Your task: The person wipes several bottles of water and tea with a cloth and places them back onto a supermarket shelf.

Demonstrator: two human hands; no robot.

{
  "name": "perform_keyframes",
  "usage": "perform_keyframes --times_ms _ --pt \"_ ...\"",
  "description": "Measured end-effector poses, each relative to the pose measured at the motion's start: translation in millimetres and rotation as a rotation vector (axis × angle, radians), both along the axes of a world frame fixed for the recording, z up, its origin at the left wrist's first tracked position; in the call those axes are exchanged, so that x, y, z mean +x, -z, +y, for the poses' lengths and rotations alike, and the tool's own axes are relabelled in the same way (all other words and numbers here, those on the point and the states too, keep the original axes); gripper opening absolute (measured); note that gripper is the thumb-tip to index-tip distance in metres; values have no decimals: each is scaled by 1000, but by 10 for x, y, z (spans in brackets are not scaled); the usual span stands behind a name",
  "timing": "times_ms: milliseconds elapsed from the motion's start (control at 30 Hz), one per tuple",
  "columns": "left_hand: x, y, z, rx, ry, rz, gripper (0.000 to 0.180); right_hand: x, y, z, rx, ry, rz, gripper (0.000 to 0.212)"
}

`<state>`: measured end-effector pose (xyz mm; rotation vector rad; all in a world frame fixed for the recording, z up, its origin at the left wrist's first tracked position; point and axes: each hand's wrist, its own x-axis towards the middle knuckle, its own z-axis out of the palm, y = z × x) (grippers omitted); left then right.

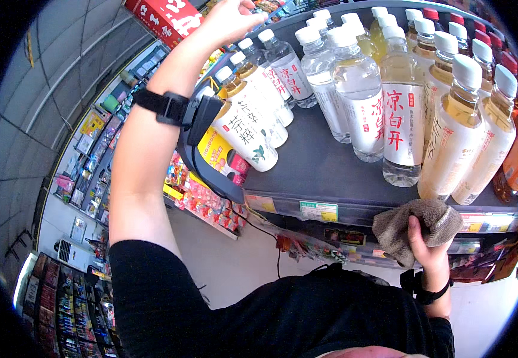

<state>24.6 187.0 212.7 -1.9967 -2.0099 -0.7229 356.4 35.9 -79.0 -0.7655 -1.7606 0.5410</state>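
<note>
My right hand (431, 250) is closed on a brown-grey cloth (411, 230), its thumb pressed over the fabric at the shelf's front edge. Just above it stand amber drink bottles (453, 128) with white caps and pale labels. My left arm reaches up to the far left of the shelf. There my left hand (232, 21) is partly cut off by the upper edge, so its grip is unclear. Beside that arm, tea bottles (248, 128) with white labels lean on the shelf. Clear water bottles (357, 98) stand in the middle, next to a bare stretch of dark shelf (306, 155).
Price tags (318, 211) line the shelf's front edge. Red-capped bottles (509, 161) crowd the right end. A dark cable (253, 224) hangs below the left end. Packaged snacks (211, 206) sit lower left, and stocked shelves (82, 298) stand farther off.
</note>
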Motion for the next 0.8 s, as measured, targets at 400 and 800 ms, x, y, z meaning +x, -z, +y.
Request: perform_keyframes --times_ms 400,800 --pt "-414 408 688 -252 123 814 59 -59 74 19 -39 -28 122 19" --pt "-285 316 807 -362 70 698 53 17 151 33 -64 4 30 20"
